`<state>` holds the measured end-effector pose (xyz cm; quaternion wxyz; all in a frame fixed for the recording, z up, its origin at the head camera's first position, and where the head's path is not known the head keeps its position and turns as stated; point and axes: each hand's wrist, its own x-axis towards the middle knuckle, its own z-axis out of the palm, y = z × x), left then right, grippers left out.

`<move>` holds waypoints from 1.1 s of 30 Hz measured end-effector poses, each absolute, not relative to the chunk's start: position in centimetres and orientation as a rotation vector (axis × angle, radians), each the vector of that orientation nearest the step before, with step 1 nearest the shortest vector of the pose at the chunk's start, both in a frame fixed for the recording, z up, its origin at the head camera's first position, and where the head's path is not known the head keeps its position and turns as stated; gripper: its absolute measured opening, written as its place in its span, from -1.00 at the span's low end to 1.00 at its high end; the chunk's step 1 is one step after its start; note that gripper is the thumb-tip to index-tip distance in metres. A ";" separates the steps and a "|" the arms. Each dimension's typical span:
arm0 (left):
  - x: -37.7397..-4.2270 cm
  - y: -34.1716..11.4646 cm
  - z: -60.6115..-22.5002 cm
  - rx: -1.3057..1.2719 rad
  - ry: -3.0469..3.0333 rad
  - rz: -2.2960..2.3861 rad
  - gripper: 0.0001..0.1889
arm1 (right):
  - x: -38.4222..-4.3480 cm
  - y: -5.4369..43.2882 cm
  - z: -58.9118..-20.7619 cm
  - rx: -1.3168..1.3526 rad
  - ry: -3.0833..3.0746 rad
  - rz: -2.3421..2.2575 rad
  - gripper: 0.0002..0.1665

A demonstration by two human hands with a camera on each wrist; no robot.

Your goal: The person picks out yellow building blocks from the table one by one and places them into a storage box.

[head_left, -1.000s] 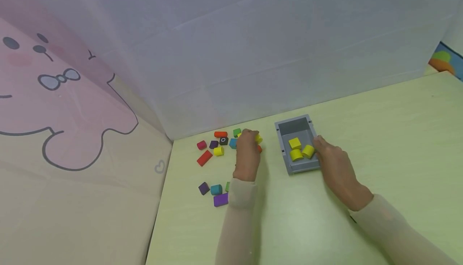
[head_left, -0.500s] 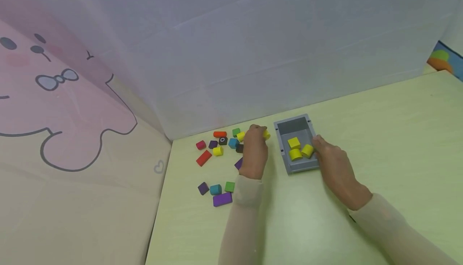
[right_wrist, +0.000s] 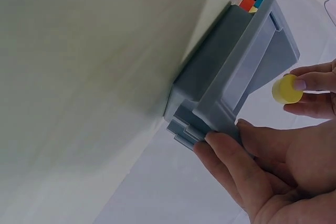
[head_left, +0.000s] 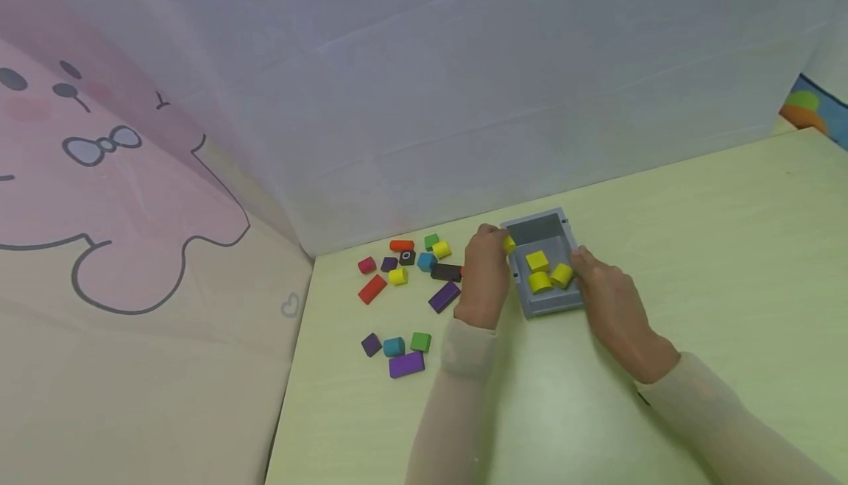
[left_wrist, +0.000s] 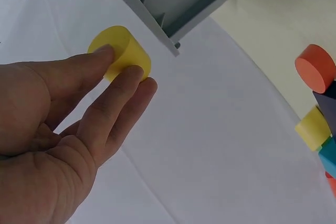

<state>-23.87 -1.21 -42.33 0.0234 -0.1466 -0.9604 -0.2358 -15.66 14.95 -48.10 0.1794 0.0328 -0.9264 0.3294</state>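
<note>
A yellow cylinder block (left_wrist: 126,53) is pinched between the thumb and fingers of my left hand (head_left: 486,279), at the left rim of a grey plastic bin (head_left: 550,307). My right hand (head_left: 619,316) grips the bin's right wall, thumb on the inside of the rim and fingers outside, as the right wrist view shows. Inside the bin lie a yellow cube (head_left: 536,260) and two yellow cylinders, one at the left (head_left: 539,282) and one at the right (head_left: 562,275). In the head view the left hand hides most of the block it holds.
Left of the bin, loose blocks lie on the table (head_left: 695,249): a yellow cylinder (head_left: 398,276), another yellow cylinder (head_left: 441,249), a red block (head_left: 372,289), a black block (head_left: 447,272) and purple blocks (head_left: 407,364) among several others. A pale cloth wall (head_left: 464,102) rises behind.
My left hand has moved right from the loose blocks to the bin's left rim, carrying the yellow cylinder. My right hand and the bin have stayed in place.
</note>
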 end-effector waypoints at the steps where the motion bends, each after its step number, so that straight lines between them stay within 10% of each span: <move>1: -23.8 -1.0 -42.3 -0.456 -2.981 -0.725 -0.62 | -15.6 15.0 -48.1 0.094 -2.617 0.930 -0.49; 33: -24.1 3.5 -44.1 -0.664 -2.999 -0.419 -0.57 | -15.8 15.0 -48.2 0.087 -2.577 0.890 -0.59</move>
